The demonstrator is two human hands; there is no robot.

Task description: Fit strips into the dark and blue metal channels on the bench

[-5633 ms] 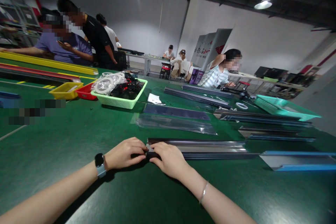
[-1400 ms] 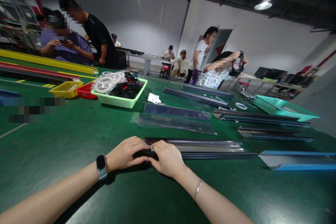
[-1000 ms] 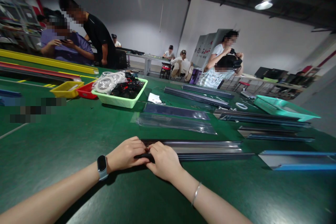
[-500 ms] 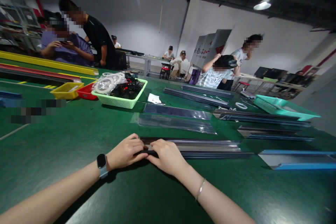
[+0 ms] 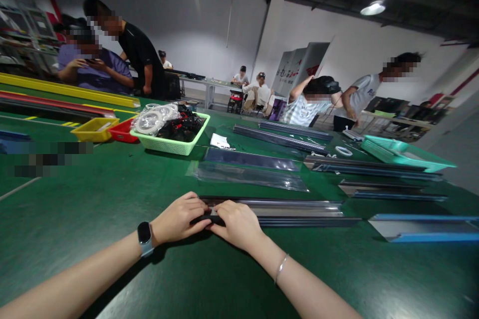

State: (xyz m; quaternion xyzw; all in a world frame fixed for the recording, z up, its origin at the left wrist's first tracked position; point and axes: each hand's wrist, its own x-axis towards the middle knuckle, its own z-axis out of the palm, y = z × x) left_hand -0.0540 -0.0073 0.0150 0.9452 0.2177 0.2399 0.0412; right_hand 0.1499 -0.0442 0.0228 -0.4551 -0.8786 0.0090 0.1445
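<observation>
A long dark metal channel profile with raised edges and a paler inner face lies on the green table in front of me. At its left end my left hand is closed over the edges, thumb on the near side and fingers inside. Right beside it, my right hand grips the near edge, with its thumb below and fingers curled into the channel. The fingertips almost meet, and whatever small piece may lie under them is hidden. Clear plastic strips lie just beyond the profile.
A green basket holds black parts and bagged white rings; red and yellow trays sit beside it. More profiles and a blue-edged channel lie to the right, near a turquoise basket. Several people are around the room.
My hands stay at the profile's left end with only a slight shift of the right wrist. In the background, a person in a white shirt has moved to the right.
</observation>
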